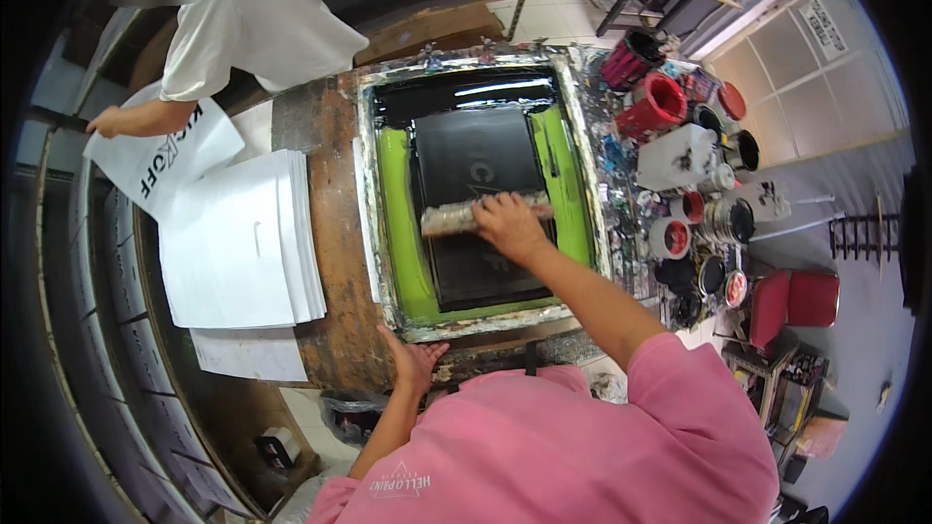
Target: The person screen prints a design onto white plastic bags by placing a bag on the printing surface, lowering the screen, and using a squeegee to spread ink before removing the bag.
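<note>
A screen-printing frame (482, 332) lies on the worktable, its mesh bordered in bright green with a dark panel in the middle. Black ink (461, 87) pools along its far end. My right hand (507, 225) grips a squeegee (447, 219) laid crosswise on the dark panel, about halfway along it. Faint lettering shows in the panel on both sides of the blade. My left hand (416, 361) is at the frame's near left corner, fingers spread, with the thumb by the frame's edge; whether it presses on the wood I cannot tell.
A stack of white sheets (228, 252) lies left of the frame. Beyond it a co-worker's hand (115, 122) holds a printed sheet (180, 150). Ink tubs and a red bucket (653, 102) crowd the table's right side. A rack (126, 330) stands at far left, a red chair (796, 306) at right.
</note>
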The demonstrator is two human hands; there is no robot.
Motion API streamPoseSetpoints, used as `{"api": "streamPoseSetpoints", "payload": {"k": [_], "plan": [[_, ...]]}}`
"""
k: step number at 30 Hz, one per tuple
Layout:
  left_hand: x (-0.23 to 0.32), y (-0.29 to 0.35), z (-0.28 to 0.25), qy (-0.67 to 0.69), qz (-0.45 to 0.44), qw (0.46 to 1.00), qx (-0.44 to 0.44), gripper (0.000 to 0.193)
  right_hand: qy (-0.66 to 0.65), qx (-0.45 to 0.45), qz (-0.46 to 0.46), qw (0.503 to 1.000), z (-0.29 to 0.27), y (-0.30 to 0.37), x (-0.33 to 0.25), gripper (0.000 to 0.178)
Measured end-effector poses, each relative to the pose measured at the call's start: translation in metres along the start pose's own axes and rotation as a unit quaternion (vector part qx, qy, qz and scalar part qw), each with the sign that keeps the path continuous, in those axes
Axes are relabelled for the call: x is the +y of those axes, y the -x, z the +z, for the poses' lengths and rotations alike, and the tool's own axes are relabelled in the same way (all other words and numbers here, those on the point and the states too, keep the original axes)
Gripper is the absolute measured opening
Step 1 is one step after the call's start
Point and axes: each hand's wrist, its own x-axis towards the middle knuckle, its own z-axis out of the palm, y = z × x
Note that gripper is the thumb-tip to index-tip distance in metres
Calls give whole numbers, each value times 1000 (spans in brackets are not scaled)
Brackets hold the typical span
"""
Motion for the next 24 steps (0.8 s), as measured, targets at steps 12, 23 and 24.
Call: {"api": "streamPoseSetpoints", "payload": {"k": [12, 23, 24], "plan": [[-14, -8, -6, 29, 9, 999, 29, 139, -6, -82, -1, 997, -22, -149, 91, 41], [-1, 20, -9, 10, 65, 994, -92, 133, -121, -145, 39, 981, -115, 85, -70, 37], [3, 29, -6, 14, 66, 995, -80, 131, -85, -129, 40, 987, -121, 92, -83, 37]]}}
